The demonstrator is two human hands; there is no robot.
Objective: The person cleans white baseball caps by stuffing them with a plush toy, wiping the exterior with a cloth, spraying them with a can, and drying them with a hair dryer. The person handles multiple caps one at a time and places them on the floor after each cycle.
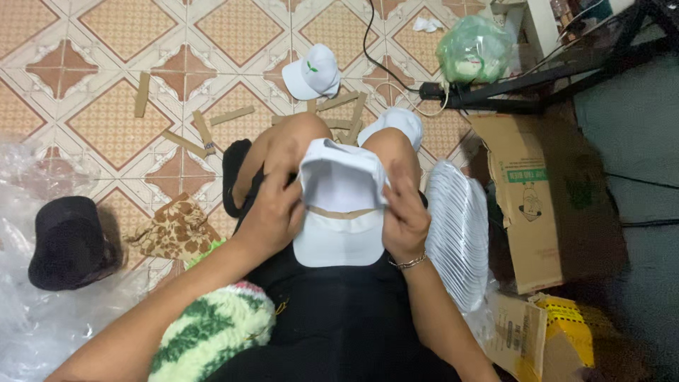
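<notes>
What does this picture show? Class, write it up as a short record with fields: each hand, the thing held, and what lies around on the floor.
Left hand: left hand grips the left side of the white cap
Right hand: right hand grips its right side; a bracelet is on that wrist
Cap position: on the lap, brim toward the person
Floor ahead: second white cap, cardboard strips
Floor left: black hat
Floor right: stack of clear plastic pieces, cardboard box

Both hands, left hand (272, 209) and right hand (404, 216), grip a white fabric cap (339, 205) over the lap; another white cap (312, 72) lies on the patterned tile floor (106, 64).
</notes>
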